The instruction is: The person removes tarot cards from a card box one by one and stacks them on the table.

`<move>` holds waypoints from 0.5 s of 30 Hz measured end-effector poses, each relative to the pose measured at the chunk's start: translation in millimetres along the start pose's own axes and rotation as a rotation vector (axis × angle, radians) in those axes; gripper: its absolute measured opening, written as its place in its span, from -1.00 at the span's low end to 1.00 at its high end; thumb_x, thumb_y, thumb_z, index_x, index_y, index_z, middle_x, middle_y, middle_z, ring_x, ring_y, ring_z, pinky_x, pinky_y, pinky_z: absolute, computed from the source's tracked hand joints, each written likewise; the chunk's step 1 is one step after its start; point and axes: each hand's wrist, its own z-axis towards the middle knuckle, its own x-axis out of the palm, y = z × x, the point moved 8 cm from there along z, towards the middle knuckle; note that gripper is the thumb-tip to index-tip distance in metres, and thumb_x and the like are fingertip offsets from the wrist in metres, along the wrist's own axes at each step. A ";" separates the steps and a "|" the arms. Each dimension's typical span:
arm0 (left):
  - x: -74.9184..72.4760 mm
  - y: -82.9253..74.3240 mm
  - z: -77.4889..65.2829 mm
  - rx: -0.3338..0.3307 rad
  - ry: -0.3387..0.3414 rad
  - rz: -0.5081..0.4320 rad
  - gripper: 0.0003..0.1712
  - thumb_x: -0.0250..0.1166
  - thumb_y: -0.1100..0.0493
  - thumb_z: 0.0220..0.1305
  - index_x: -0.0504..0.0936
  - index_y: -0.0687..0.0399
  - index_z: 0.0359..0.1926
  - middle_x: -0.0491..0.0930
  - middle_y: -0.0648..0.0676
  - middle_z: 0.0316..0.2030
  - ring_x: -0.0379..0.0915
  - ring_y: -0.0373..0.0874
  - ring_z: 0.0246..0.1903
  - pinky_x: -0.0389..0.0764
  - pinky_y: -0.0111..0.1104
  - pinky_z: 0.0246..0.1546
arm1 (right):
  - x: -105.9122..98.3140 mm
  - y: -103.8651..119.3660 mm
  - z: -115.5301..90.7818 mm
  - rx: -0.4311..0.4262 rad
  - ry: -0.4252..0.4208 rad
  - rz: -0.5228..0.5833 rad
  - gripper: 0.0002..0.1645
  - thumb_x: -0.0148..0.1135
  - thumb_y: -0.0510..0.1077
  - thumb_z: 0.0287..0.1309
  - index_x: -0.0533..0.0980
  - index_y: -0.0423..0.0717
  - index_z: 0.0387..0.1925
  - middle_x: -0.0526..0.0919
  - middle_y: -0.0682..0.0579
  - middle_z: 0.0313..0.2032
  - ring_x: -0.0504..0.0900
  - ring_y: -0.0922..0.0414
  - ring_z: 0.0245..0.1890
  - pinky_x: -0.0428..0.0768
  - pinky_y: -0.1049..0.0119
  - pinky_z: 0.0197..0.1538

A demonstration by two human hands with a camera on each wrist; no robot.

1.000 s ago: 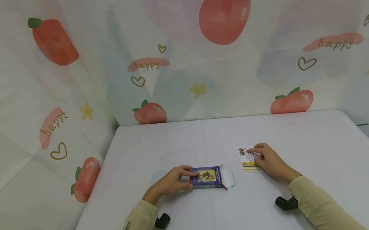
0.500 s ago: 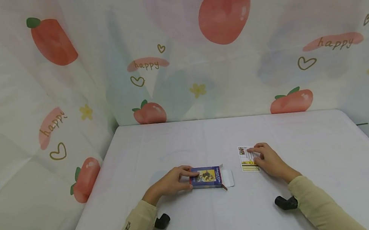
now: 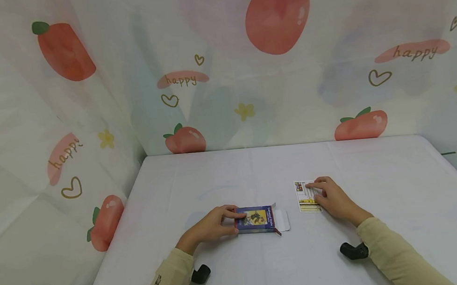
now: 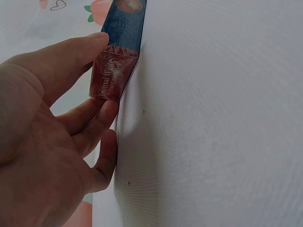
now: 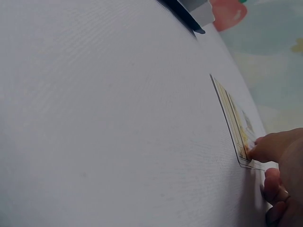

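Observation:
A blue-and-red tarot card box (image 3: 255, 219) lies on the white-covered table, its face printed with a yellow picture. My left hand (image 3: 212, 224) grips its left end, with thumb and fingertips on the box (image 4: 113, 75) in the left wrist view. At the box's right end a white flap (image 3: 282, 220) sticks out. To the right, a white-bordered card (image 3: 308, 206) with yellow stripes lies flat. My right hand (image 3: 336, 199) rests on its right side, index finger stretched over its face. The right wrist view has the thumb pressing near a corner of the card (image 5: 230, 116).
A white cloth covers the table (image 3: 248, 281). Behind and to the left hang printed curtains (image 3: 281, 84) with fruit and "happy" lettering. Black wrist-mounted pieces (image 3: 354, 251) stick out by the cuffs of both beige sleeves (image 3: 397, 250).

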 end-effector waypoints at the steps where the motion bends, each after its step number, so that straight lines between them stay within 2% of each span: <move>1: -0.1 -0.3 0.0 0.001 0.001 0.001 -0.45 0.42 0.24 0.25 0.62 -0.06 0.27 0.40 0.15 0.40 0.16 0.15 0.49 0.25 0.09 0.47 | -0.1 -0.2 0.1 0.000 0.000 0.002 -0.52 0.13 -0.35 0.25 0.54 -0.32 0.21 0.38 -0.39 0.21 0.40 0.02 -0.19 0.34 0.31 -0.22; 15: 0.3 3.0 0.4 0.001 -0.004 -0.004 -0.45 0.43 0.23 0.24 0.63 -0.07 0.26 0.40 0.15 0.40 0.15 0.17 0.50 0.25 0.12 0.46 | -0.3 0.0 1.0 0.012 0.009 0.013 -0.53 0.15 -0.37 0.25 0.55 -0.32 0.20 0.39 -0.39 0.20 0.40 0.02 -0.18 0.33 0.32 -0.22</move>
